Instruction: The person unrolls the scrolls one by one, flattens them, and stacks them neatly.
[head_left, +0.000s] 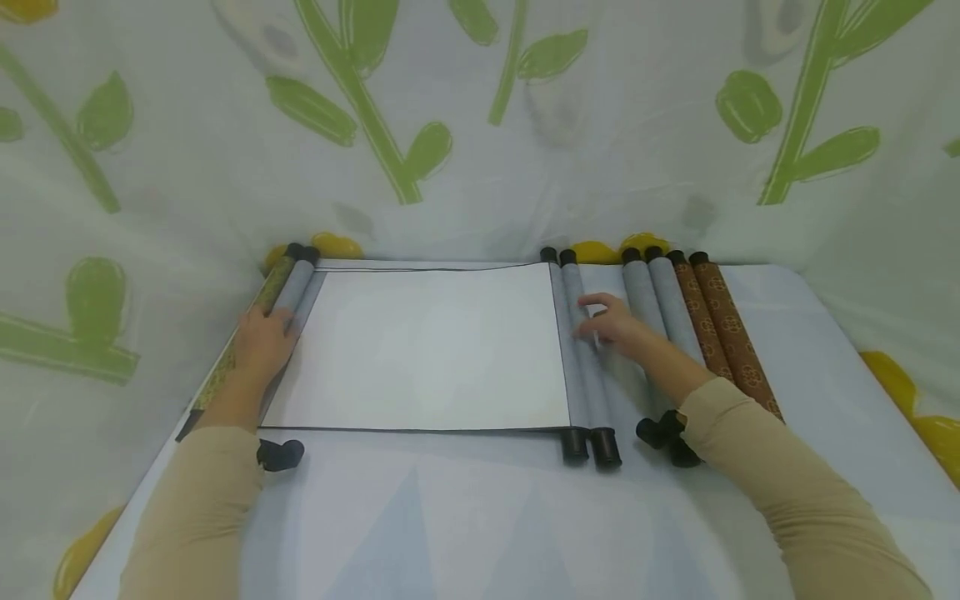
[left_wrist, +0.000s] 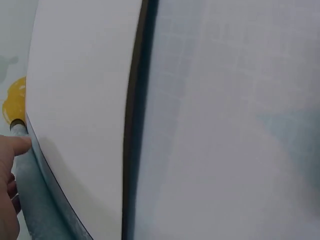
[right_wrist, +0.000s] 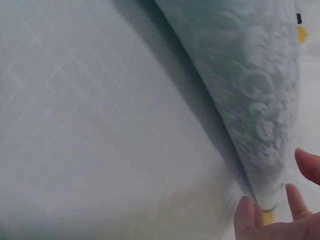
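Observation:
A scroll lies unrolled on the table, its blank white sheet (head_left: 420, 350) edged by a thin dark line. My left hand (head_left: 262, 342) holds the grey roll (left_wrist: 37, 195) at its left end, thumb lying across it in the left wrist view. Beside that hand is a green-gold patterned roll (head_left: 217, 379). At the right end two grey rolls with black knobs lie side by side, and my right hand (head_left: 611, 321) is at the outer roll (head_left: 595, 392), thumb and forefinger apart. In the right wrist view, spread fingers (right_wrist: 245, 215) sit near the tip of a pale floral-patterned roll (right_wrist: 250, 95).
Farther right lie two more grey rolls (head_left: 641, 292) and two brown patterned rolls (head_left: 738, 350), close together. Their black knobs (head_left: 660, 429) are partly behind my right sleeve. A white cloth with green leaves (head_left: 427, 150) rises behind the white table (head_left: 465, 517).

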